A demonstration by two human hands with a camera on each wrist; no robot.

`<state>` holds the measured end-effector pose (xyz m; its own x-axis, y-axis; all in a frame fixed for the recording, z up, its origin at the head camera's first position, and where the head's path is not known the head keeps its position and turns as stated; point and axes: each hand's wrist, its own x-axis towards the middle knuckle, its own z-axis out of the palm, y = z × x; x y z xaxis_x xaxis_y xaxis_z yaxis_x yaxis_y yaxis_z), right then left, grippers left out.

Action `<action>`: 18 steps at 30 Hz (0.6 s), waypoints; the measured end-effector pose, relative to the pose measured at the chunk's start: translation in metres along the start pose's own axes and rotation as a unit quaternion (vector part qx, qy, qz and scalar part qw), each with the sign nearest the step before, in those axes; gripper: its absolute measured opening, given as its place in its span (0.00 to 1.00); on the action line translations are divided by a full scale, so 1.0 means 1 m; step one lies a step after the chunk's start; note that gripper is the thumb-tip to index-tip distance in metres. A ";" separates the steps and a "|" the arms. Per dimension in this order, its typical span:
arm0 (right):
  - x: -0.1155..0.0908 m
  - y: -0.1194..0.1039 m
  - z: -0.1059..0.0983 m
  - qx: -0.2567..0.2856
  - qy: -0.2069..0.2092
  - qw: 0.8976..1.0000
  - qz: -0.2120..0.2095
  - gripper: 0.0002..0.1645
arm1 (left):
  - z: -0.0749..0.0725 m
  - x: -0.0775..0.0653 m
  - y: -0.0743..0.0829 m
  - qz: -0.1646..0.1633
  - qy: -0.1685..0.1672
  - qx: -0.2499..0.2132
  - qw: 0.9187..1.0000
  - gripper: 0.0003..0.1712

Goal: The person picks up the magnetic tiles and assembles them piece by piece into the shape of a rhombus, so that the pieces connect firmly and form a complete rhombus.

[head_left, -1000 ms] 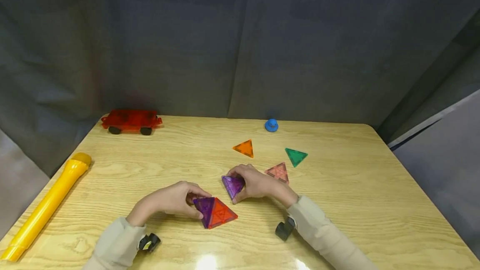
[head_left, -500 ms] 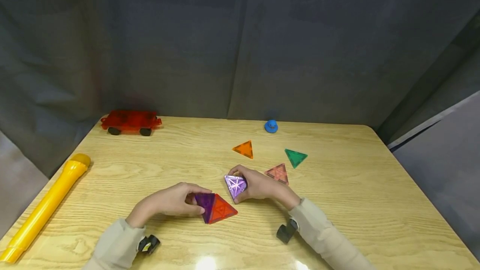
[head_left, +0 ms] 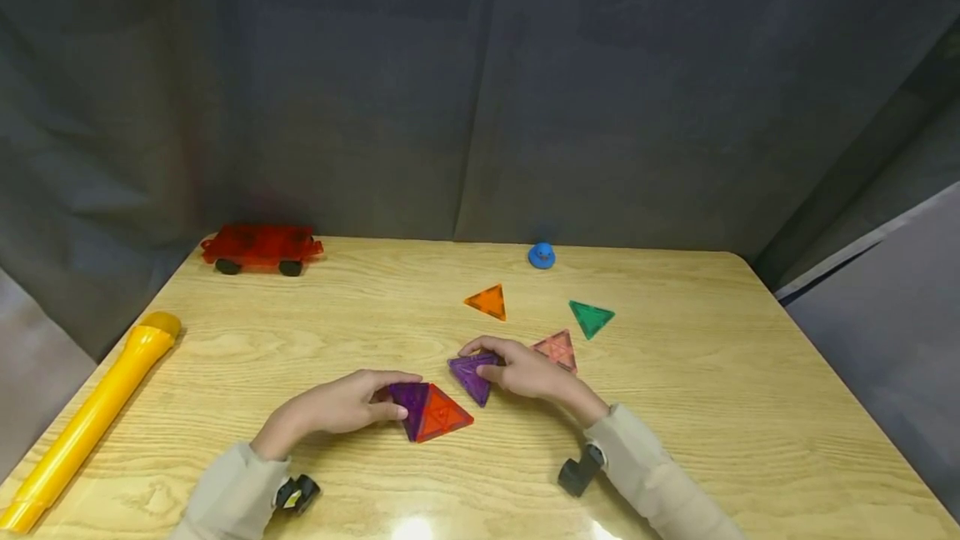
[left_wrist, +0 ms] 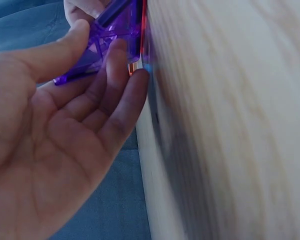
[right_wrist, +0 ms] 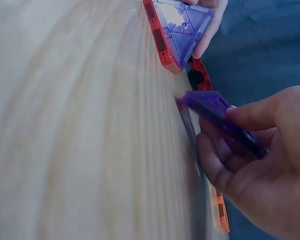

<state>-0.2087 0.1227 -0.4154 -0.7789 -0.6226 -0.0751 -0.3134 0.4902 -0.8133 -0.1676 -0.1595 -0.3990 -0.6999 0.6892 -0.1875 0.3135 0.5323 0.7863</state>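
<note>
My left hand [head_left: 348, 402] holds a purple triangular magnetic tile [head_left: 411, 407] between thumb and fingers. That tile rises at a slant from the edge of a red triangular tile [head_left: 444, 417], which lies low at the table; the right wrist view shows the red tile's edge [right_wrist: 162, 42] below it. To the right, my right hand [head_left: 525, 369] pinches a second purple triangular tile [head_left: 470, 375], thumb across its face and fingers behind. In the right wrist view this tile [right_wrist: 210, 107] is tilted, with one corner close to the tabletop, apart from the joined pair.
Beyond my right hand lie a pink triangular tile [head_left: 557, 350], a green one [head_left: 591, 318] and an orange one [head_left: 489, 302]. A blue rubber duck [head_left: 542, 256] and a red wheeled car base [head_left: 258, 247] stand along the back edge. A yellow toy microphone [head_left: 90, 419] lies at left.
The purple tile in my right hand has turned and shifted slightly right, and my thumb now lies over its face. My left hand's purple tile and the red one have moved slightly away from me.
</note>
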 end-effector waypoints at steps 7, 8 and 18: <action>0.000 -0.005 0.005 0.039 -0.012 0.999 0.004 0.16 | 0.000 0.001 0.001 0.007 0.003 0.010 1.000 0.28; 0.000 -0.006 0.006 0.041 -0.015 0.999 0.003 0.16 | 0.000 0.001 0.001 0.008 0.003 0.010 1.000 0.28; 0.001 -0.010 0.011 0.044 -0.026 0.999 0.004 0.16 | -0.001 -0.001 0.002 0.014 -0.002 -0.003 1.000 0.28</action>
<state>-0.2001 0.1105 -0.4141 -0.7511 -0.6509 -0.1106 -0.2565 0.4420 -0.8596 -0.1668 -0.1592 -0.3965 -0.6882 0.7057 -0.1684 0.3286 0.5101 0.7949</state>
